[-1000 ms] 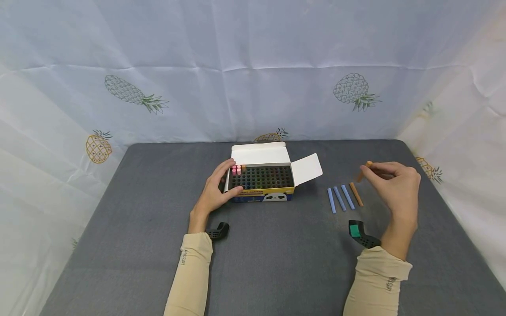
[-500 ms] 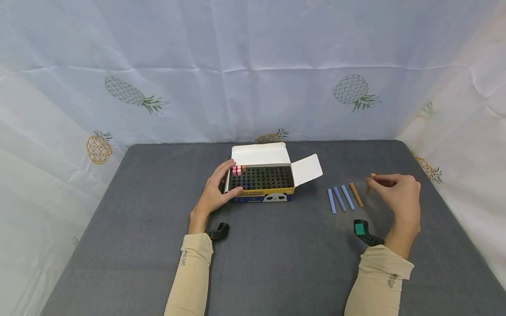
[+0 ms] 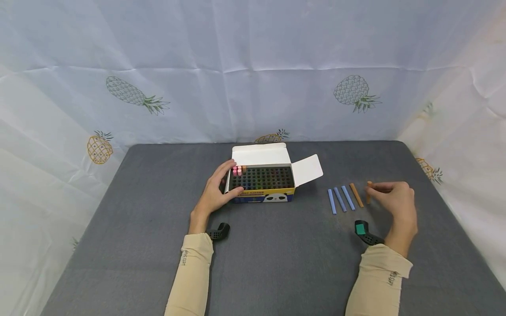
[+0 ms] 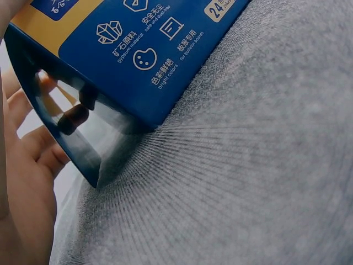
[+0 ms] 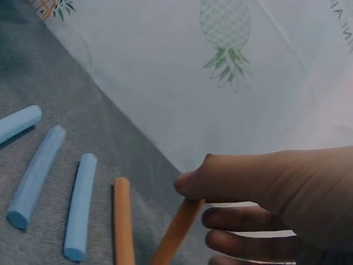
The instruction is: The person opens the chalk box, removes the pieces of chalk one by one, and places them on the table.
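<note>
"Pinching the orange chalk stick point(image 5: 177, 232) with the right hand point(image 3: 395, 202), thumb against finger?"

"Yes, near its upper end. Spotted right of centre in the head view, just right of a loose orange stick point(image 3: 356, 195), then three blue chalk sticks point(image 3: 340, 199)."

"And with the left hand point(image 3: 215, 191)?"

"Gripping the left end of the chalk box point(image 3: 253, 199), mid-frame."

"How to do it well?"

"Probably lining up the row. Pinch lightly, likely brittle. Lower parallel to the neighbour without knocking it, then let go."

"Touching the tabletop point(image 3: 276, 263) yet?"

"Cannot tell. Cut off at the bottom edge in the right wrist view, too small in the head view."

"Other view differences?"

"See the lower fingers point(image 5: 242, 218) clearly only in right wrist, lower right, gripping nothing. Read the box lettering point(image 4: 165, 77) only in left wrist, upper left. Find pink chalk sticks point(image 3: 239, 172) inside the box only in head."
</note>
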Tool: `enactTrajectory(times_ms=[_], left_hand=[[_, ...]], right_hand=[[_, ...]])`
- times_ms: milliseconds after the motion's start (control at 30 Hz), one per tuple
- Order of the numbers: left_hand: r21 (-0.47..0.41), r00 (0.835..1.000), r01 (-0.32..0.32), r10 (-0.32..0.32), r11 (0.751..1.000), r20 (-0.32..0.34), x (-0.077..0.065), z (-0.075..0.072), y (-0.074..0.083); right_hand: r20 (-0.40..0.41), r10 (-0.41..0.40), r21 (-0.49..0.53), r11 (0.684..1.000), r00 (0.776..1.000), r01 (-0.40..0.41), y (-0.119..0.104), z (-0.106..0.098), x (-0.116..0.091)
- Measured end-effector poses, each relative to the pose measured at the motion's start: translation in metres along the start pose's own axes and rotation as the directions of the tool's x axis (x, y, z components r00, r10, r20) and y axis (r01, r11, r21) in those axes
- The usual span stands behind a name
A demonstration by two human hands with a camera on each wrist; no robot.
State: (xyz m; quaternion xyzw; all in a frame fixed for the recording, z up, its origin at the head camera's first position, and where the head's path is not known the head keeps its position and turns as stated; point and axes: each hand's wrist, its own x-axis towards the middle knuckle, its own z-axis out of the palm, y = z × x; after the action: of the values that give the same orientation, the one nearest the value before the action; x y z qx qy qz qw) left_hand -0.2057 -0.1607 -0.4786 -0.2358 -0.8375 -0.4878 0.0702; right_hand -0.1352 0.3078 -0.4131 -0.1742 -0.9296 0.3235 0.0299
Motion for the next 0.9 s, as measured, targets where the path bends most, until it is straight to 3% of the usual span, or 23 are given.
enactTrajectory(times_ms=[233,900], left_hand=[[0.011,1.000,0.002,-0.002,1.000,-0.002,0.000,-0.001,-0.001],[0.001,1.000,0.004,-0.004,1.000,-0.002,0.001,0.000,-0.001]], right_hand=[[-0.044,0.018,0.041,0.999,0.999,-0.017,0.001,0.011,0.006],[-0.051,0.174,0.114,0.979,0.983,-0.167,0.006,0.040,0.015]])
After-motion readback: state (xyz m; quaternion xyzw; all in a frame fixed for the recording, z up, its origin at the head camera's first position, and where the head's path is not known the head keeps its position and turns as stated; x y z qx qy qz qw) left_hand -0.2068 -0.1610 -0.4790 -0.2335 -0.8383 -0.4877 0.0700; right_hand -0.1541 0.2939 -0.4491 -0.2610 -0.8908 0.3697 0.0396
